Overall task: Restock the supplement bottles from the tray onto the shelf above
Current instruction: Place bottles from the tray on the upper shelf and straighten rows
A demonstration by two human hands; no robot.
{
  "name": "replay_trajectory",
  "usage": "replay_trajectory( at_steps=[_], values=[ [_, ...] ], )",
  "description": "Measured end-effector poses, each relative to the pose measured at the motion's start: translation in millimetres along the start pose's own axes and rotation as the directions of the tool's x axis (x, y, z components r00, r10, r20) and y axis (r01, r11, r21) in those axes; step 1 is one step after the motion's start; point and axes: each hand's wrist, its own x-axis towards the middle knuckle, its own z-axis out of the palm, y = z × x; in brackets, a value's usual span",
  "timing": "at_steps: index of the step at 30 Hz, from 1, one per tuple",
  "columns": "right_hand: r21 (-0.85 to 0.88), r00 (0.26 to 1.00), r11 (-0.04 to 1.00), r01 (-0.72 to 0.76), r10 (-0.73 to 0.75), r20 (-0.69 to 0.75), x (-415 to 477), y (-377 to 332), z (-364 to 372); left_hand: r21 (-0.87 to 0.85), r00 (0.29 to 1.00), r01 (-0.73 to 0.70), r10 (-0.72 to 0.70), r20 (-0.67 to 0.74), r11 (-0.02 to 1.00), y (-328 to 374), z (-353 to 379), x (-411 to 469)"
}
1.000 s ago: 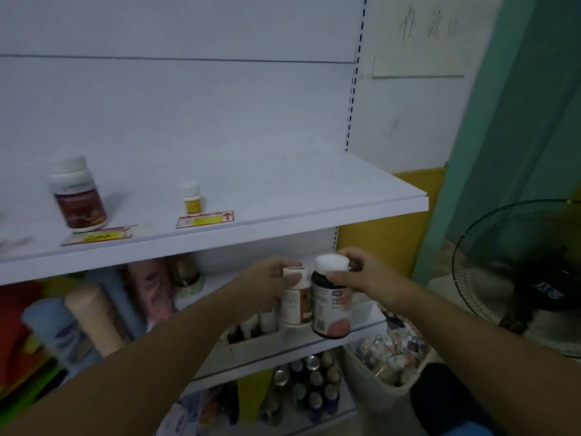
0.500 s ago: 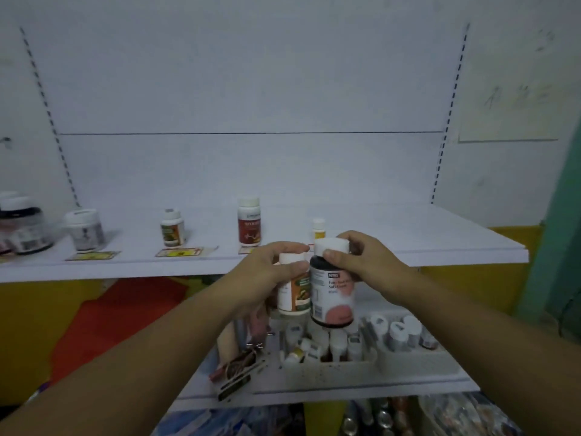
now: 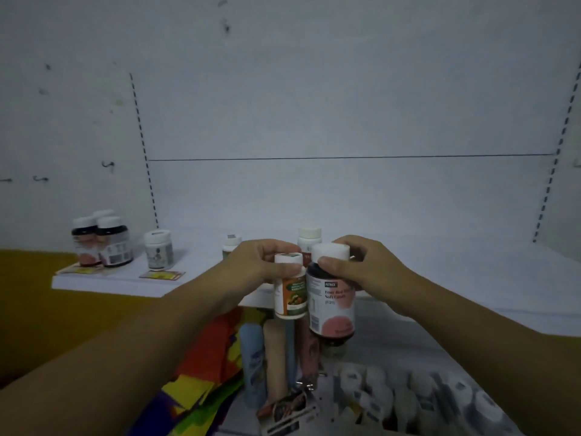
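Head view: a small white bottle with an orange-green label [image 3: 290,289] is pinched at its cap by the left hand [image 3: 259,267]. Beside it, touching, a larger dark white-capped bottle with a pink label [image 3: 331,297] is gripped by the right hand [image 3: 366,269], both raised before the white shelf edge [image 3: 110,286].

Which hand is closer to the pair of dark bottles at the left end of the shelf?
Left. The left hand, holding a small white bottle, is nearer the dark bottles; the right hand, holding a large dark bottle, is farther right.
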Motion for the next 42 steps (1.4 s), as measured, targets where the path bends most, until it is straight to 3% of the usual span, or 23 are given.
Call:
replay_trajectory(
  at_steps=[9, 15, 25, 33, 42],
  values=[
    [-0.08, 0.997, 0.994, 0.078, -0.079, -0.008, 69.3, -9.4, 20.4, 0.207, 0.996, 0.033, -0.015, -0.089, 0.978, 22.7, -59.9, 36.6],
    [-0.133, 0.993, 0.985, 0.108, -0.114, -0.032, 101.8, -25.0, 36.6, 0.444, 0.994, -0.011, 0.056, -0.089, 0.896, 19.7, -91.9, 79.8],
    [-0.203, 0.973, 0.977, 0.069, -0.111, -0.201, 139.0, -31.6, 56.4, 0.562, 0.992, -0.122, 0.099, 0.073, 0.818, -12.9, -118.6, 143.2],
    [-0.232, 0.965, 0.972, 0.026, -0.085, -0.248, 142.8, -32.1, 64.7, 0.798, 0.981, -0.152, -0.007, 0.192, 0.583, -45.4, -116.2, 163.4],
    [-0.248, 0.976, 0.968, 0.041, -0.092, -0.199, 166.7, -30.4, 65.4, 0.806, 0.955, -0.173, -0.102, 0.277, 0.566, -45.6, -117.3, 161.9]
  ],
)
